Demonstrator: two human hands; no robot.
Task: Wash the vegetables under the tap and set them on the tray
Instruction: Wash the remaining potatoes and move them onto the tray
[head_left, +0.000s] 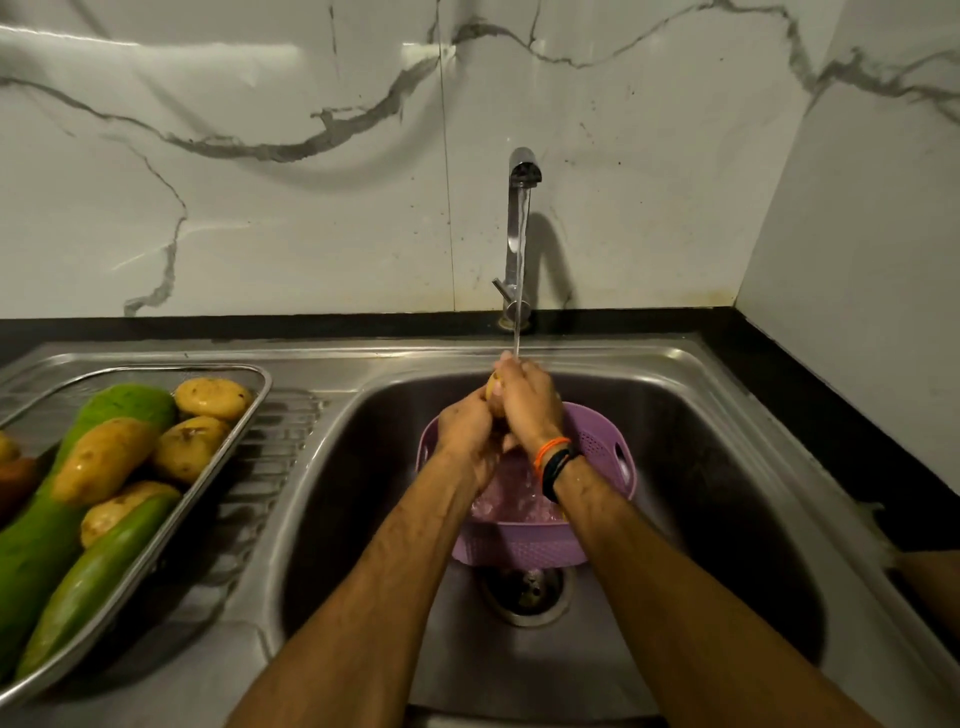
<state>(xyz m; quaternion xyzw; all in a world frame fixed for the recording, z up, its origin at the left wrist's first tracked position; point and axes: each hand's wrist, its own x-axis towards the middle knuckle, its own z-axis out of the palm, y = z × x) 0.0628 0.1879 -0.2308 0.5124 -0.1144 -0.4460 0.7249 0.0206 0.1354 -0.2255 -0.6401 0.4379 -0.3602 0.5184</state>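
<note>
Over the sink, my left hand and my right hand both grip one yellow potato, mostly hidden between them. Water from the chrome tap runs down onto my right hand's fingers. Below my hands sits a purple plastic colander in the basin, with water splashing inside it. The steel tray on the left drainboard holds several wet potatoes and two long green gourds.
The steel sink basin has an open drain just in front of the colander. A black counter edge runs along the right and back. Marble wall tiles stand behind the tap.
</note>
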